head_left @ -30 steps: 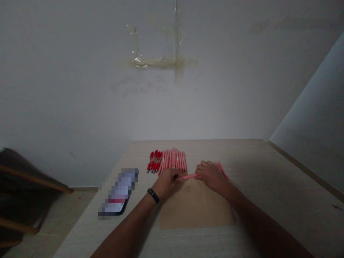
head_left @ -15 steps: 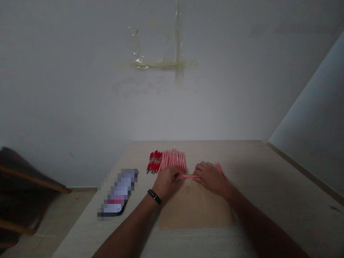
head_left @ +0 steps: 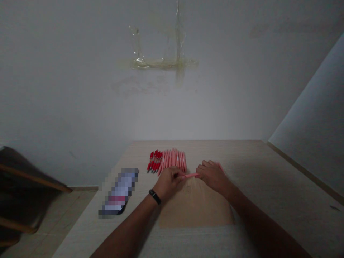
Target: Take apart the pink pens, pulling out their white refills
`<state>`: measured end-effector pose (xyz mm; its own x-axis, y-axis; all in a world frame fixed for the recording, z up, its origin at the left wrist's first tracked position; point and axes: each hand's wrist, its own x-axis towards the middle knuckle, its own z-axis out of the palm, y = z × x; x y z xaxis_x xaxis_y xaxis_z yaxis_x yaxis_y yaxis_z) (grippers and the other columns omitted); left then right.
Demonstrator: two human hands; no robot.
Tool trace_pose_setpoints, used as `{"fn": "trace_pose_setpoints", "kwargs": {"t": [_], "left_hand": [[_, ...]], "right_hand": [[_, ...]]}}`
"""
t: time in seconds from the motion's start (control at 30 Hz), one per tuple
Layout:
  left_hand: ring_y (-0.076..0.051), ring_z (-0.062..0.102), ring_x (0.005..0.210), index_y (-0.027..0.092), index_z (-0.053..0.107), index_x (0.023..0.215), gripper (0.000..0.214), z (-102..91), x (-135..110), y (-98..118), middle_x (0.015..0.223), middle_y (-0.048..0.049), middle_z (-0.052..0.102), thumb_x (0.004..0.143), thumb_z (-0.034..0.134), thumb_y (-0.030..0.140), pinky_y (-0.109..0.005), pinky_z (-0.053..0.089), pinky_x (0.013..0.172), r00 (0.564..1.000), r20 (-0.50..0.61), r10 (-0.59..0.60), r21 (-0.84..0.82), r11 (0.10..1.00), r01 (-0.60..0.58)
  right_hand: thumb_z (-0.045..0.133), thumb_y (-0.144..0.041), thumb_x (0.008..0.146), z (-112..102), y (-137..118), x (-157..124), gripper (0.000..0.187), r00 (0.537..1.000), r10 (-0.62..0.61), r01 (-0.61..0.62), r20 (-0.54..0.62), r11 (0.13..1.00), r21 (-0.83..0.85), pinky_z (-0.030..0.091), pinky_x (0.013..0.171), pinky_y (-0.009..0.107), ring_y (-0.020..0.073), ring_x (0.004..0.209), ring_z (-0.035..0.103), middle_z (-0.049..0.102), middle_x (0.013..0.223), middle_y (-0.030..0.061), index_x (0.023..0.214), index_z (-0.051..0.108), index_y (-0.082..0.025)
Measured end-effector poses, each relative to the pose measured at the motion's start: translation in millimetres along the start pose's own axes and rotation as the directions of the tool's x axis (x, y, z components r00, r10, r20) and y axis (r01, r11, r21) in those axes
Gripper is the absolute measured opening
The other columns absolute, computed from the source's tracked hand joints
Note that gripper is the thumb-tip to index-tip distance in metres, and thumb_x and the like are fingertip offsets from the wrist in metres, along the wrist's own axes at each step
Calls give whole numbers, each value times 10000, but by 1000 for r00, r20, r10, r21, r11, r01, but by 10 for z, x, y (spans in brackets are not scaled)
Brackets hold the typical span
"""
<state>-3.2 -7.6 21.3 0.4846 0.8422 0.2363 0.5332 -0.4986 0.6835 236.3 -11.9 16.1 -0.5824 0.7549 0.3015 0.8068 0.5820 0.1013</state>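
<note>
Since half a second ago, shifting slightly rightward with the right hand (head_left: 211, 175), tilting a slim, round, pink pen-like stick (head_left: 191, 175) a little upward at its right end, and covering more of the loose pink sticks (head_left: 220, 167) lying just past the knuckles. Holding the tilted stick crosswise between both hands: pinching its left end in the fingers of the left hand (head_left: 168, 182), gripping its right end in the fingers of the right, and leaving only a short middle stretch showing. Holding it at the far edge of a flat, brown, rectangular, paper-like sheet (head_left: 199, 209); being unable to tell whether touching it.

Wearing a black band (head_left: 155, 196) on the left wrist. Facing, just beyond the left hand, a close-packed row of slim pink sticks (head_left: 173, 157) lying side by side on a pale, wood-grained worktop (head_left: 242, 152). Showing, just left of that row, a small group of red pen-like sticks (head_left: 157, 166) with grey tips. Leaving, well apart to the left, a long, dark-edged, phone-like slab (head_left: 118, 190) lying slantwise, its face being pixelated. Facing a grey-white wall (head_left: 228, 89) bearing strips of shiny, yellowish clear tape (head_left: 156, 65).
</note>
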Motion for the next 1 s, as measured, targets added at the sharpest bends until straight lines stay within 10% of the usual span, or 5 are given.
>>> {"fn": "trace_pose_setpoints", "kwargs": {"t": [0.47, 1.0], "left_hand": [[-164, 573, 795, 179, 707, 851, 123, 49, -11, -40, 870, -38, 663, 823, 670, 293, -242, 389, 687, 1000, -24, -19, 123, 992, 22], [-141, 516, 752, 161, 635, 752, 126, 15, -19, -54, 833, -30, 595, 830, 636, 260, -234, 316, 639, 997, 67, 22, 238, 971, -38]], "right_hand": [[468, -375, 1006, 30, 85, -37, 271, 998, -59, 57, -12, 884, 465, 387, 809, 328, 193, 904, 513, 605, 905, 46, 865, 598, -183], [562, -410, 954, 116, 72, -37, 243, 998, -57, 65, -31, 849, 524, 389, 809, 330, 202, 911, 519, 602, 916, 49, 862, 576, -185]]}}
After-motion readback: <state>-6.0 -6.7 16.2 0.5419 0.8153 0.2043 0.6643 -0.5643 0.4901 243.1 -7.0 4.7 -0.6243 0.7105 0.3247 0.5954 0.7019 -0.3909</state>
